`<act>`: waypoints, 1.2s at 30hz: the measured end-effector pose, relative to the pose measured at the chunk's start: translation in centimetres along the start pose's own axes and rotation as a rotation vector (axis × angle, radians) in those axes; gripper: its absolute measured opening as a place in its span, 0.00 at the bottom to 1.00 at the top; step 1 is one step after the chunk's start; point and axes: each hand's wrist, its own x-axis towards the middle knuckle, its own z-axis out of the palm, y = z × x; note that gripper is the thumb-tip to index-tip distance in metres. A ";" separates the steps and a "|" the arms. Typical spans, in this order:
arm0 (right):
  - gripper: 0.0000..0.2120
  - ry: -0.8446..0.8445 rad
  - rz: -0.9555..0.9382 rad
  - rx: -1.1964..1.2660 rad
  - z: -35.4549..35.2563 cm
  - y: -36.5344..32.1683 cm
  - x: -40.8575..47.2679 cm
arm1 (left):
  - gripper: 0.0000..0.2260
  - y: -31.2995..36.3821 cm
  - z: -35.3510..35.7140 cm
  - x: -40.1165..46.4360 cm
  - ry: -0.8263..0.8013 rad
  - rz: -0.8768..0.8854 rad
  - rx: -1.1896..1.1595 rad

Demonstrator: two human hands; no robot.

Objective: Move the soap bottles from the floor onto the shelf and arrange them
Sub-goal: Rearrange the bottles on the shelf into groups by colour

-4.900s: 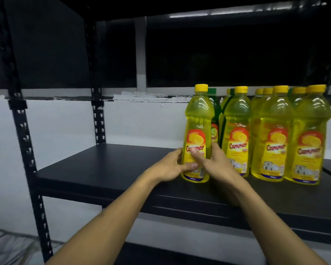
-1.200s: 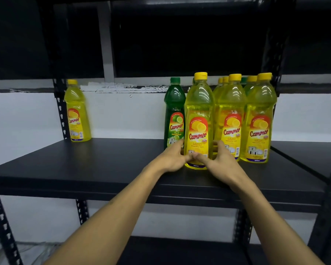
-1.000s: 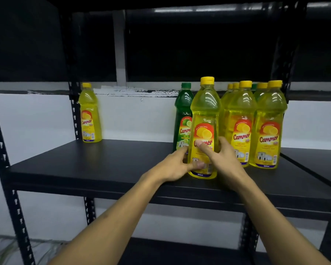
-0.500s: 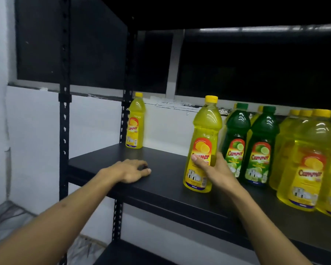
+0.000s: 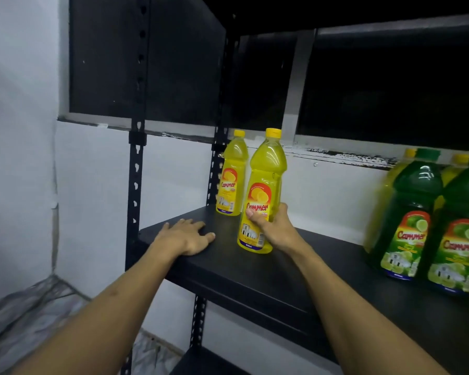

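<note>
Gripping a yellow Cammer soap bottle [image 5: 263, 196] around its label, the right hand [image 5: 272, 228] holds it upright on the black shelf [image 5: 268, 277]. The left hand [image 5: 186, 236] rests flat, fingers relaxed, near the shelf's left edge. A second yellow bottle [image 5: 232, 182] stands just behind, green bottles [image 5: 414, 226] well right.

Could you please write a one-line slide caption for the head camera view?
Right hand holds a yellow soap bottle on the black shelf; left hand rests flat.
</note>
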 end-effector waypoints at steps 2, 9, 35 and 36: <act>0.28 -0.018 0.000 -0.004 1.6 -0.1 1.5 | 0.31 -0.2 0.0 0.2 -0.010 -0.002 -0.005; 0.30 -0.047 0.007 0.006 5.9 0.5 6.6 | 0.31 -0.4 0.2 0.4 -0.013 0.002 -0.026; 0.32 0.051 -0.033 0.112 11.0 3.0 13.0 | 0.31 -0.6 0.0 0.2 0.024 0.010 -0.081; 0.32 0.040 -0.030 0.128 11.0 3.1 13.2 | 0.31 -0.6 0.0 0.2 0.025 0.009 -0.082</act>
